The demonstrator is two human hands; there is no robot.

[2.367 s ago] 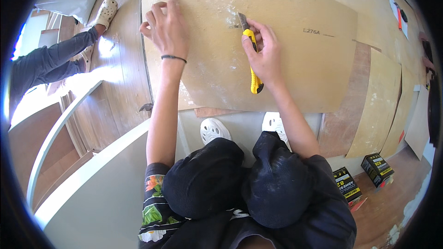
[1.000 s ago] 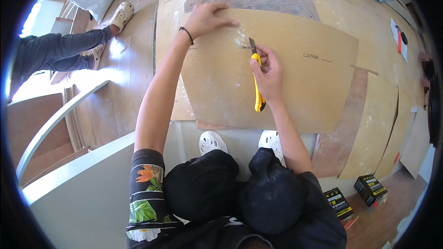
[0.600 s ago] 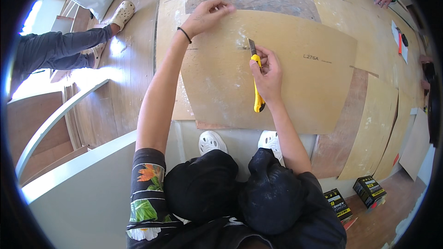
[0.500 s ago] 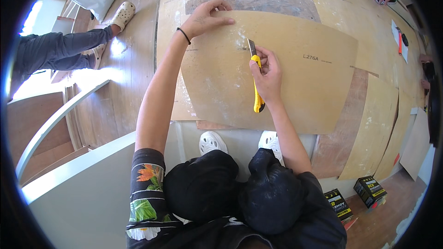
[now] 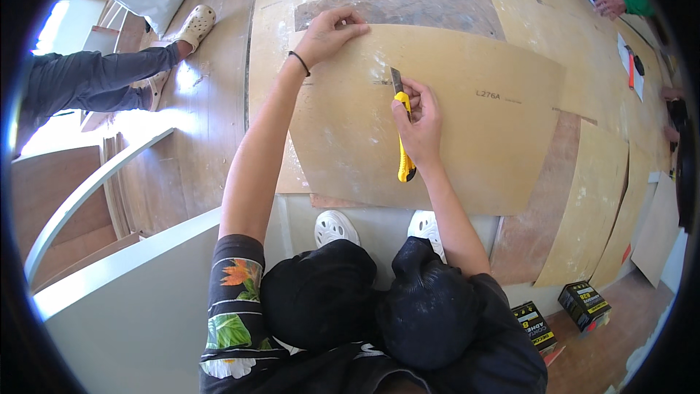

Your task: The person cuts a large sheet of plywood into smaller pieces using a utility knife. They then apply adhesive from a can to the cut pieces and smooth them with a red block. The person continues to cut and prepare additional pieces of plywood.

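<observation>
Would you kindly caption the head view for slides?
Right hand holds yellow utility knife, left hand at far edge of tan board.

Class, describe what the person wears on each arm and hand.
The left hand is gloveless, with a thin black wristband; the short dark left sleeve shows orange, green and white floral patterns. The right hand is gloveless too; the dark right sleeve looks plain.

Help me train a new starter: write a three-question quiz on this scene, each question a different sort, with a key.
1. Which hand holds the yellow utility knife?
2. True or false: the knife's blade is fully retracted into the handle.
3. Fill in "near" or "far", from the wearer's view: the left hand is at the ___ edge of the tan panel.

Key:
1. Right hand.
2. False; the blade sticks out.
3. Far.
</observation>
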